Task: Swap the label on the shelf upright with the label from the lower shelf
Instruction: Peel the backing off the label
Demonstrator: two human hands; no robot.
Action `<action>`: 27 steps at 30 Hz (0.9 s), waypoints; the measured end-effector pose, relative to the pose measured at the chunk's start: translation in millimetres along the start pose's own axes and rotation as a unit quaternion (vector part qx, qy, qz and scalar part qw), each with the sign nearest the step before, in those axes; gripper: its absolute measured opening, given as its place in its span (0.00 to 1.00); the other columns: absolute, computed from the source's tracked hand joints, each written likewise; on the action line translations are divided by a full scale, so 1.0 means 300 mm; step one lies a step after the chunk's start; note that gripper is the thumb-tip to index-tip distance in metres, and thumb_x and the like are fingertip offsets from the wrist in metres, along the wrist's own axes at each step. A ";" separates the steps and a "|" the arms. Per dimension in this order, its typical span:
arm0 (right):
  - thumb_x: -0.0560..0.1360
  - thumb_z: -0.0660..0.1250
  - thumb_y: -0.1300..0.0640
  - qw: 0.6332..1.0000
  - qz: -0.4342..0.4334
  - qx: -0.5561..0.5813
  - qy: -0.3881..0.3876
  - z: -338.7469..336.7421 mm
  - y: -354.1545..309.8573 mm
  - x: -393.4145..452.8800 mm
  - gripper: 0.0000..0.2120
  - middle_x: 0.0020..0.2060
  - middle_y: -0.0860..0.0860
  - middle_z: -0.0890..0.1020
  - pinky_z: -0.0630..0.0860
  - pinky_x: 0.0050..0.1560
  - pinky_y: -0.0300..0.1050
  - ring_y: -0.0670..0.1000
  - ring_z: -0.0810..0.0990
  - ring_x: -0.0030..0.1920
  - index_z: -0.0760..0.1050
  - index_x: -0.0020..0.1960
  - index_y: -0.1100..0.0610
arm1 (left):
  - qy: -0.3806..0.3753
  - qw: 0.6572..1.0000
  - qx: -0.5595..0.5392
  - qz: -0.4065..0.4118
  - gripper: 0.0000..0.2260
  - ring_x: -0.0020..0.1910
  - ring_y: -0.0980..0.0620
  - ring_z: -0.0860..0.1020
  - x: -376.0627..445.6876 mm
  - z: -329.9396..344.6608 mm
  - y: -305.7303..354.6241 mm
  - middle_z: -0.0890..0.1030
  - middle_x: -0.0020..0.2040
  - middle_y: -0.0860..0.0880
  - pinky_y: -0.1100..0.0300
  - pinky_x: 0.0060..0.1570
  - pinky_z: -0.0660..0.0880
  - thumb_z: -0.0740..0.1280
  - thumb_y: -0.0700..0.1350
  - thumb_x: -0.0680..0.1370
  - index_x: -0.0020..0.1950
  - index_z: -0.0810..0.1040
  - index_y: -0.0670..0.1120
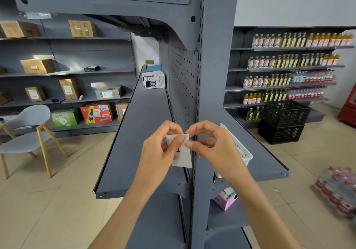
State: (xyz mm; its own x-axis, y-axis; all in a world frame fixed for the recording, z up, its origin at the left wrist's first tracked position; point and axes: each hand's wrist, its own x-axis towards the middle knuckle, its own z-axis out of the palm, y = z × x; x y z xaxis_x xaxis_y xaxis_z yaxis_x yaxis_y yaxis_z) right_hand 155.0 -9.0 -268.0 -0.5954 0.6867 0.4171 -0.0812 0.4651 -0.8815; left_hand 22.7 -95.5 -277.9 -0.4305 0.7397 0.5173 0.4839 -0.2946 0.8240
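A white paper label [182, 155] with a black mark hangs just left of the grey shelf upright [215, 86], at the height of the middle shelf [134, 142]. My left hand [161, 152] pinches the label's upper left part between thumb and fingers. My right hand [210, 144] pinches its top right corner with thumb and forefinger, right in front of the upright. Much of the label's print is hidden by my left thumb. I cannot tell whether the label touches the upright. A lower shelf [227, 218] lies below my arms.
A white basket [242, 152] sits on the right-hand shelf behind my right hand. A pink box [225, 200] stands on the lower shelf. Black crates [283, 121] and a shrink-wrapped bottle pack [337, 191] lie on the floor to the right; a grey chair [25, 133] stands to the left.
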 end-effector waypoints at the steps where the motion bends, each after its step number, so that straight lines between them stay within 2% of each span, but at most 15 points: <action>1: 0.74 0.75 0.62 1.000 0.001 0.006 0.000 -0.004 0.003 0.000 0.08 0.46 0.48 0.86 0.78 0.34 0.35 0.45 0.83 0.35 0.81 0.47 0.50 | 0.000 1.000 0.000 0.000 0.04 0.30 0.59 0.77 0.001 0.005 0.002 0.81 0.42 0.50 0.65 0.32 0.77 0.69 0.46 0.78 0.45 0.76 0.48; 10: 0.74 0.75 0.63 1.000 0.005 0.008 0.003 -0.044 0.010 0.008 0.08 0.43 0.47 0.87 0.77 0.32 0.33 0.44 0.85 0.37 0.82 0.46 0.49 | -0.001 1.000 -0.006 0.005 0.06 0.30 0.58 0.77 0.021 0.037 0.012 0.81 0.40 0.49 0.67 0.32 0.76 0.70 0.47 0.78 0.45 0.76 0.46; 13: 0.75 0.74 0.62 1.000 -0.001 -0.009 0.008 -0.054 0.012 0.003 0.07 0.44 0.46 0.87 0.79 0.34 0.35 0.49 0.86 0.38 0.82 0.47 0.51 | -0.001 1.000 0.004 0.003 0.07 0.29 0.56 0.77 0.025 0.047 0.006 0.81 0.40 0.49 0.66 0.32 0.76 0.70 0.48 0.78 0.45 0.75 0.47; 16: 0.78 0.70 0.62 1.000 0.000 -0.006 0.011 -0.064 0.014 0.003 0.04 0.44 0.49 0.87 0.80 0.34 0.37 0.49 0.87 0.39 0.83 0.49 0.55 | 0.001 1.000 0.015 0.007 0.07 0.31 0.56 0.79 0.027 0.056 0.000 0.81 0.41 0.51 0.66 0.32 0.76 0.69 0.48 0.78 0.46 0.75 0.47; 18: 0.81 0.65 0.62 1.000 0.002 -0.001 0.004 -0.074 0.014 0.006 0.08 0.43 0.51 0.88 0.81 0.34 0.37 0.48 0.88 0.39 0.83 0.49 0.58 | 0.000 1.000 0.015 0.010 0.06 0.34 0.52 0.80 0.025 0.059 -0.001 0.80 0.41 0.51 0.64 0.32 0.77 0.69 0.49 0.77 0.45 0.75 0.49; 23: 0.82 0.63 0.63 0.995 -0.023 -0.093 -0.011 -0.099 0.012 0.001 0.10 0.41 0.48 0.87 0.81 0.38 0.37 0.46 0.87 0.39 0.83 0.47 0.57 | -0.004 0.999 0.026 0.018 0.09 0.34 0.50 0.79 0.016 0.056 0.005 0.79 0.41 0.52 0.64 0.32 0.76 0.67 0.54 0.76 0.46 0.74 0.50; 27: 0.81 0.65 0.62 0.984 -0.052 -0.169 -0.026 -0.112 0.004 0.001 0.08 0.41 0.49 0.86 0.82 0.44 0.47 0.46 0.86 0.42 0.81 0.49 0.55 | -0.009 0.999 0.047 0.025 0.06 0.34 0.43 0.78 0.012 0.050 0.003 0.80 0.41 0.53 0.51 0.34 0.77 0.68 0.53 0.77 0.45 0.74 0.53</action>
State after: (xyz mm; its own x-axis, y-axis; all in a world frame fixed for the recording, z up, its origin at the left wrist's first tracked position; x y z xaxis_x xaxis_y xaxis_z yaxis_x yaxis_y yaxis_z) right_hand 181.5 10.5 -261.4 -0.6382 0.6002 0.4821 0.1210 0.6967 -0.7071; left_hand 33.1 -84.0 -278.7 -0.3906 0.7372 0.5513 0.5739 -0.2733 0.7720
